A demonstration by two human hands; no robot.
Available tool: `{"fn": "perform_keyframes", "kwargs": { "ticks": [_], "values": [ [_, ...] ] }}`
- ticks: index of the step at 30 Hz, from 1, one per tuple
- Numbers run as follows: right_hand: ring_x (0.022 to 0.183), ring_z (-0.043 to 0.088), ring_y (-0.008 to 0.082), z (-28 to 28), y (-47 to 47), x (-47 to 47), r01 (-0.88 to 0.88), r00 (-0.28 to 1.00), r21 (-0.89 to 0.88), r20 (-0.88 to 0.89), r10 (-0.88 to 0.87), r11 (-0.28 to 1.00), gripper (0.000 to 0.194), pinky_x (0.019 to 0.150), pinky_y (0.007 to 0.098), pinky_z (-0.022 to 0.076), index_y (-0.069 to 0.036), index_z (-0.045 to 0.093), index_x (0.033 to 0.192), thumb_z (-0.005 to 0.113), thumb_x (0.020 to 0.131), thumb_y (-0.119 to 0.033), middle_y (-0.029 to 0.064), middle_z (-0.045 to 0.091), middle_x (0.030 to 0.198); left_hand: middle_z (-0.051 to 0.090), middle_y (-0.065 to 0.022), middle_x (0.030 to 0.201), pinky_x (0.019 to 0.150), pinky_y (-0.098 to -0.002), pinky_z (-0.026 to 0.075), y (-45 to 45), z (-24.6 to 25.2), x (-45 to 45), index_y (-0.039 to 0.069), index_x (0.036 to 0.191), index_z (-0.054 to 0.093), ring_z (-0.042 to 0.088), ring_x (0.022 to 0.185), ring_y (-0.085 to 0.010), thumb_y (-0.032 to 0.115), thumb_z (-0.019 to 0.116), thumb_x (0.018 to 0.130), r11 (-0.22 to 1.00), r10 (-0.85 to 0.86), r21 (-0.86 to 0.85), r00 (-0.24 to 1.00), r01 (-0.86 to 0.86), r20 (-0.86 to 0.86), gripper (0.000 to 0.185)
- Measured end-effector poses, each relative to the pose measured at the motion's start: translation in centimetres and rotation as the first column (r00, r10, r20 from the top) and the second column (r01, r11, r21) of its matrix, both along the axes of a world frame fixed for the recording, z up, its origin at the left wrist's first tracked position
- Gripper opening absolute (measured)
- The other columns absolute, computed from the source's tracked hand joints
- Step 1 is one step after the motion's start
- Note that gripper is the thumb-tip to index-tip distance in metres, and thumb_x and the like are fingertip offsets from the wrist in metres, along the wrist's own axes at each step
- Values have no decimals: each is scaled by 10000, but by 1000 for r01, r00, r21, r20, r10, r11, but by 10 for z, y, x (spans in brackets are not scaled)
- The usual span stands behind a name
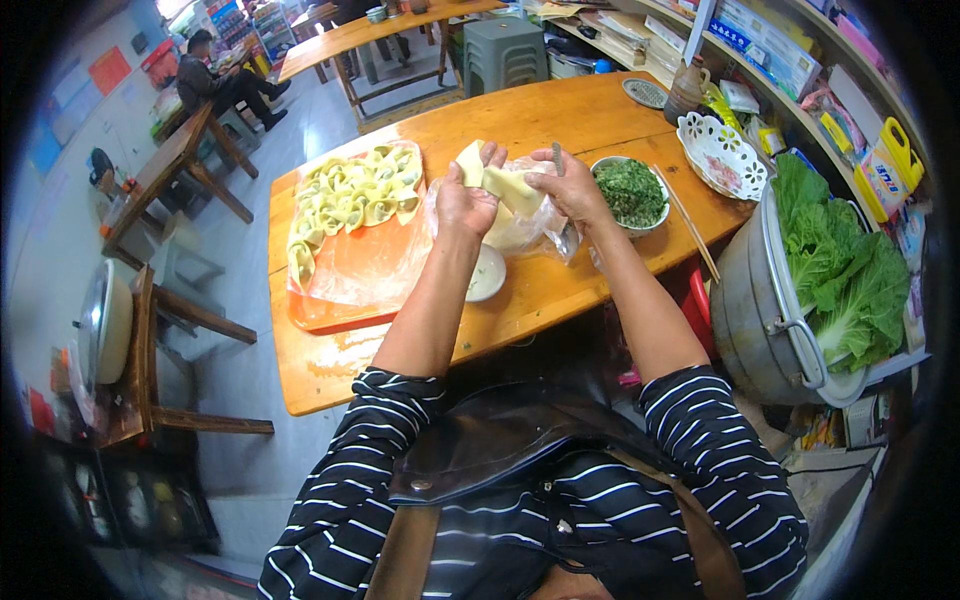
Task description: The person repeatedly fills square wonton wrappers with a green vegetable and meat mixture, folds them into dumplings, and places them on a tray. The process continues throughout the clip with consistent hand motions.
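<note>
My left hand [466,206] is palm up, with a pale yellow dough wrapper [471,163] at its fingers. My right hand [574,187] pinches another wrapper [516,189] that reaches across to the left palm. The same right hand also grips a metal utensil [557,159], its handle pointing up. Below the hands lie more wrappers in a clear plastic bag [517,229]. To the right is a bowl of chopped green filling [630,193]. At the left, rows of folded wontons [356,191] rest on a plastic-lined orange tray [352,262].
A small white bowl [487,274] stands near my left wrist. Chopsticks [686,221] lie beside the filling. Further right are a white openwork basket [721,157], a brown jug [686,90] and a large metal pot [750,300] with leafy greens [832,262]. A person [217,79] sits far left.
</note>
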State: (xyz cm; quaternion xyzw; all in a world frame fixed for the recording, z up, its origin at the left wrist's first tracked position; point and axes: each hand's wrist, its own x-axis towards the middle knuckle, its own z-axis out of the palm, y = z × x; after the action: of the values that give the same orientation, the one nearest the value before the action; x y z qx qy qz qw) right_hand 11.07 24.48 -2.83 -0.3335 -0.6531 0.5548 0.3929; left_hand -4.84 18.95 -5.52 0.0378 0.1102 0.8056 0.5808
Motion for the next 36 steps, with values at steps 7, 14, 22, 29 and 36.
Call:
{"fn": "perform_keyframes", "kwargs": {
  "ticks": [7, 14, 22, 29, 36],
  "values": [
    [707, 570, 87, 21, 0, 28, 65, 998, 160, -22, -63, 985, 313, 654, 221, 467, 1, 606, 1088, 715, 821, -120, 25, 630, 841, 335, -257, 1444, 1107, -577, 258, -1, -3, -10, 41, 1470, 145, 319, 1369, -390, 596, 288, 964, 986, 12, -163, 994, -29, -106, 764],
    [828, 607, 133, 72, -7, 15, -157, 986, 257, -7, 164, 954, 236, 776, 279, 490, -8, 658, 1007, 695, 825, -153, 52, 659, 904, 120, -338, 1501, 1143, -557, 187, -19, 4, 25, 39, 1505, 46, 202, 1402, -433, 859, 386, 731, 934, -317, -174, 948, 313, 9, 1178],
    [765, 607, 100, 67, -23, 20, -200, 980, 17, -20, 200, 980, 260, 677, 218, 486, 12, 651, 1078, 658, 824, -41, 53, 655, 912, 462, -148, 1377, 1134, -461, 300, -56, 40, 48, -11, 1399, 339, 459, 1270, -299, 664, 583, 811, 851, -362, 355, 922, 388, -141, 928],
    [428, 292, 2, 77, -48, 27, -257, 903, -166, -391, 176, 952, 236, 389, 182, 216, 7, 636, 1126, 540, 935, -91, -75, 463, 623, 530, -115, 1319, 1115, -401, 345, -80, 52, 58, 37, 1374, 398, 475, 1271, -253, 245, 607, 916, 950, -136, 168, 834, 263, -535, 544],
    [406, 298, -8, 101, -75, 35, -335, 862, -26, -412, 295, 942, 281, 387, 162, 226, -9, 593, 1202, 474, 974, -121, -58, 498, 621, 530, -94, 1311, 1049, -364, 379, -102, 83, 52, 10, 1371, 409, 501, 1220, -206, 195, 474, 991, 992, 105, 127, 555, 2, -825, 427]
  ]
}}
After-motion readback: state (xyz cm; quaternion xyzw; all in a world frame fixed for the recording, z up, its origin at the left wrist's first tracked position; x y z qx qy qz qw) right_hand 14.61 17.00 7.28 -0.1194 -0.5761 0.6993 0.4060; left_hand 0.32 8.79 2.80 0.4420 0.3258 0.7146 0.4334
